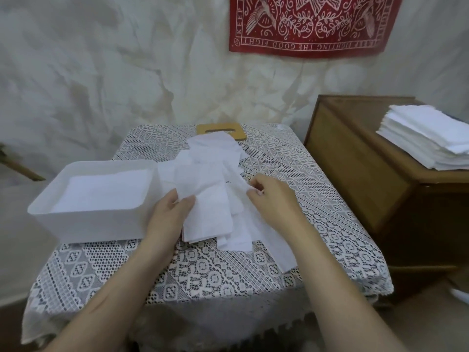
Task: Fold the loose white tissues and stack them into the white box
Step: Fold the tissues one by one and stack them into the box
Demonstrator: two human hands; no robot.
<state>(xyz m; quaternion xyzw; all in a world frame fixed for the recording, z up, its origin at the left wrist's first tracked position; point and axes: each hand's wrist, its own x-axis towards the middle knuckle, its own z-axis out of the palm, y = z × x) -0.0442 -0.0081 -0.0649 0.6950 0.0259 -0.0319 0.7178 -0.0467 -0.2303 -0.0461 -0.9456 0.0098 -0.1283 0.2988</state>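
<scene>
A heap of loose white tissues (213, 179) lies in the middle of a lace-covered table (203, 273). To its left stands the white box (83, 222), open on top, with white tissues (101, 189) lying flat inside. My left hand (170, 212) grips the left edge of the top tissue (210, 212), thumb on top. My right hand (269, 194) pinches the tissue's right edge between curled fingers. Both hands are at the near side of the heap.
A wooden lid with a slot (220, 129) lies at the table's far edge, partly under the tissues. A wooden cabinet (368, 174) stands to the right, with a stack of white tissues (426, 133) on top. A red cloth (312, 24) hangs on the wall.
</scene>
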